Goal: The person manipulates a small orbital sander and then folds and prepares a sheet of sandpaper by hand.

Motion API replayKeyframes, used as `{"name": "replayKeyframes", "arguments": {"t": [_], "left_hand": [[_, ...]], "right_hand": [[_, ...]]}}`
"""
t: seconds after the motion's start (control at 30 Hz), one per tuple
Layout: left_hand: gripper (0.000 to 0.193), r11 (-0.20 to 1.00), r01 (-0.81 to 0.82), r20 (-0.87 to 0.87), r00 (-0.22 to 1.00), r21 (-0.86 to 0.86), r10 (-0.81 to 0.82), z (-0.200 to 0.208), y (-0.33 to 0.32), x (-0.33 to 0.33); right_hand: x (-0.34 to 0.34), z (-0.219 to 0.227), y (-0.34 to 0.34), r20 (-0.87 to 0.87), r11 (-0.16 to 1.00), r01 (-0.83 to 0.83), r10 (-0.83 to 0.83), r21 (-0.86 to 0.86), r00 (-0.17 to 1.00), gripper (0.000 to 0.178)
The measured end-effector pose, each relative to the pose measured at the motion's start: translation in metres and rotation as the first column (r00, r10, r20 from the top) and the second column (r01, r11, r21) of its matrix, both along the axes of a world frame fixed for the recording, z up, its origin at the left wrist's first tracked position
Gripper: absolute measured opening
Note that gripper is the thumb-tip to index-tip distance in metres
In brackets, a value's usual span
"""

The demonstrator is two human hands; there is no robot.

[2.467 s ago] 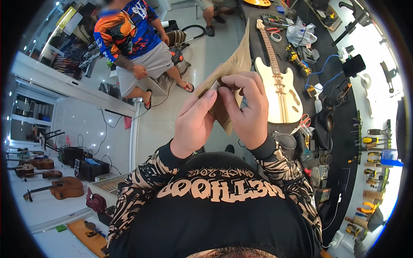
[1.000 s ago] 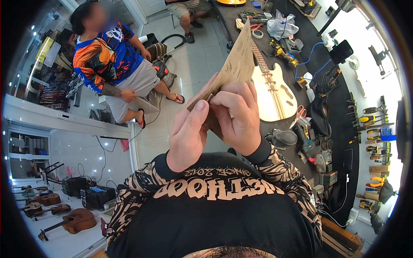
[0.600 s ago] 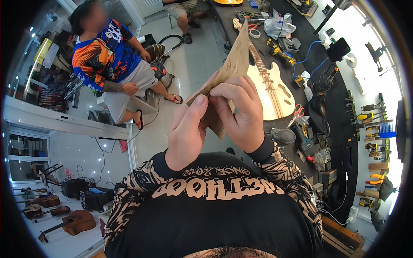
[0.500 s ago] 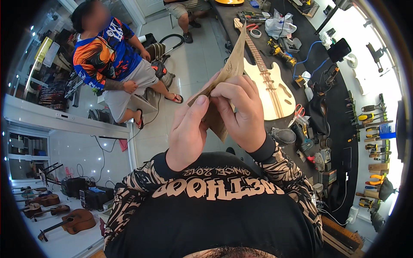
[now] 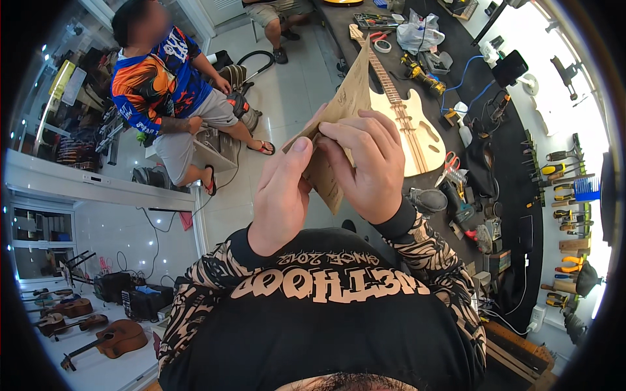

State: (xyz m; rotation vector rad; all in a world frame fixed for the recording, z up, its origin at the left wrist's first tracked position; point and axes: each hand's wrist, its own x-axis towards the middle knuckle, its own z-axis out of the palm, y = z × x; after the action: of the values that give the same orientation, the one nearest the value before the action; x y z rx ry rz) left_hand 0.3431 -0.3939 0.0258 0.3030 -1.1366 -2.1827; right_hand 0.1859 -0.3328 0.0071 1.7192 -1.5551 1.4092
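A tan sheet of sandpaper [image 5: 349, 98], folded, with marks on its pale side, is held up in front of my chest. My left hand [image 5: 279, 202] is closed on its left edge, the thumb lying along the near side. From the right, my right hand [image 5: 370, 171] pinches the sheet close to the left thumb, its fingers curled over. The far corner rises to a point, and a lower flap hangs between my hands. Left fingers behind the sheet are mostly hidden. Just beyond my right hand, an unfinished pale-wood electric guitar [image 5: 424, 140] lies on the dark workbench [image 5: 430, 186].
On the bench lie red-handled scissors [image 5: 450, 166], a yellow power drill [image 5: 420, 73], a plastic bag [image 5: 418, 34] and a roll of tape [image 5: 382, 45]. Hand tools [image 5: 567, 195] hang on the right wall. A person [image 5: 173, 85] sits at the left; acoustic guitars [image 5: 117, 337] stand lower left.
My right hand's fingers have shifted slightly and lifted at the knuckles, while the pinch stays on the sandpaper. The view has tilted a little; the sheet remains between both hands.
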Motion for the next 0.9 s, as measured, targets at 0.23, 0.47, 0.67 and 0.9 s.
{"name": "replayKeyframes", "arguments": {"t": [0.23,0.47,0.67,0.9], "left_hand": [[0.057,0.990,-0.044,0.229,0.971,-0.134,0.074,-0.007,-0.004,0.003],[0.056,0.980,-0.001,0.228,0.972,-0.197,0.047,-0.015,-0.010,0.008],[0.034,0.997,-0.007,0.047,0.999,0.072,0.004,-0.015,-0.007,0.006],[0.055,0.994,-0.038,0.057,0.998,0.099,0.032,-0.015,-0.006,0.001]], "right_hand": [[-0.009,0.010,0.007,-0.259,0.993,0.081,-0.057,0.082,0.964,0.028],[-0.005,0.012,0.002,-0.296,0.986,0.134,-0.100,0.099,0.950,0.026],[0.000,0.008,-0.002,-0.303,0.983,0.151,-0.114,0.102,0.946,0.023],[0.001,-0.002,-0.001,-0.278,0.983,0.143,-0.106,0.115,0.955,0.021]]}}
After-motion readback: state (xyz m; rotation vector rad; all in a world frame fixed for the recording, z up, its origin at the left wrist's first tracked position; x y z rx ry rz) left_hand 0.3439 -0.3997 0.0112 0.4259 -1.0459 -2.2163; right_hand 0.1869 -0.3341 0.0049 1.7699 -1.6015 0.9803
